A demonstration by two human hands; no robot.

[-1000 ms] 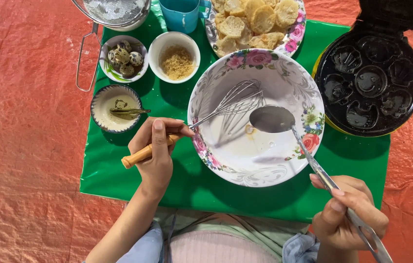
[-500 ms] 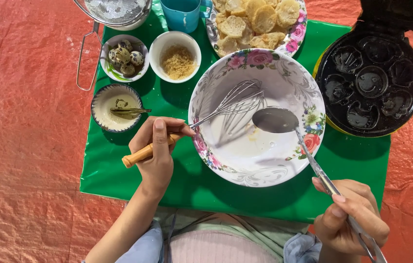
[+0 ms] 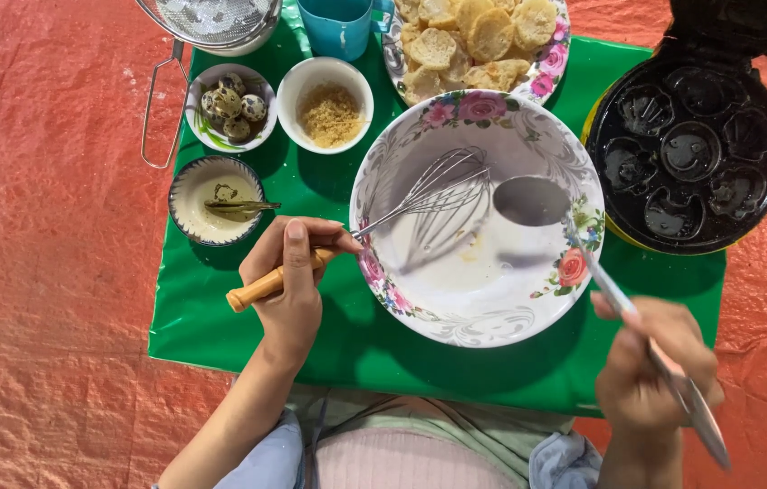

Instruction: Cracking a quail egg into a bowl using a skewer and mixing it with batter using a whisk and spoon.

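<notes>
Brightness: we see bright, even daylight and saturated colours.
Light source: we judge it soft and overhead; its exact direction is unclear to us.
Shadows: we find short, soft ones beside the floral bowl (image 3: 479, 222) and small bowls on the green sheet (image 3: 220, 299).
Glare: we notice sheen on that sheet and highlights on the ladle (image 3: 533, 201).
Blur: we see motion smear on the right hand (image 3: 655, 371).
Focus: we find the left hand (image 3: 288, 281) and whisk (image 3: 429, 195) sharp.
Edges: we detect mild wide-angle stretch.
</notes>
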